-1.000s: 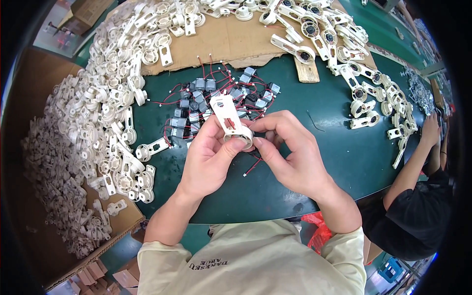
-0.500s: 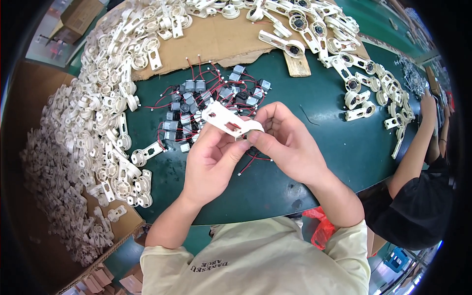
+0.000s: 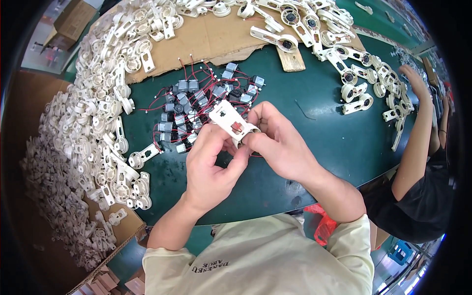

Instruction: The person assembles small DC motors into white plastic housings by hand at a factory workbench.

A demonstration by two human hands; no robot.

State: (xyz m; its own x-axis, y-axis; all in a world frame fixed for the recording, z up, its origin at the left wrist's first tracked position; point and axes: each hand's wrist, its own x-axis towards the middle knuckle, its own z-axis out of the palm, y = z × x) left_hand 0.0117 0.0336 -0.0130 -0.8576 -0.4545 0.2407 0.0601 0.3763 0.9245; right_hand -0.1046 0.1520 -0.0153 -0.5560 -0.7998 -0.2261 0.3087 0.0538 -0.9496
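Between my two hands is a white plastic housing [image 3: 227, 117] with a flat slotted handle and a round end, held tilted above the green table. My left hand [image 3: 211, 155] is closed on its near side. At the round end, the thumb and fingers of my right hand [image 3: 275, 140] pinch the rim; a bit of red shows through the slot, and the inside of the round end is mostly hidden by my fingers. Just beyond my hands lies a pile of small grey motors [image 3: 189, 91] with red and black wires.
White housings heap along the left and far side on cardboard [image 3: 196, 42]. More housings, some with dark centres [image 3: 349, 77], lie at the right. A wooden block [image 3: 292, 60] and a bent wire [image 3: 305, 110] rest on the table [image 3: 324, 142]. At right, a co-worker's arm [image 3: 418, 132] reaches in.
The housing has tipped, so its flat handle faces up more, and my fingers have shifted around the round end. The co-worker's hand has risen away from the parts.
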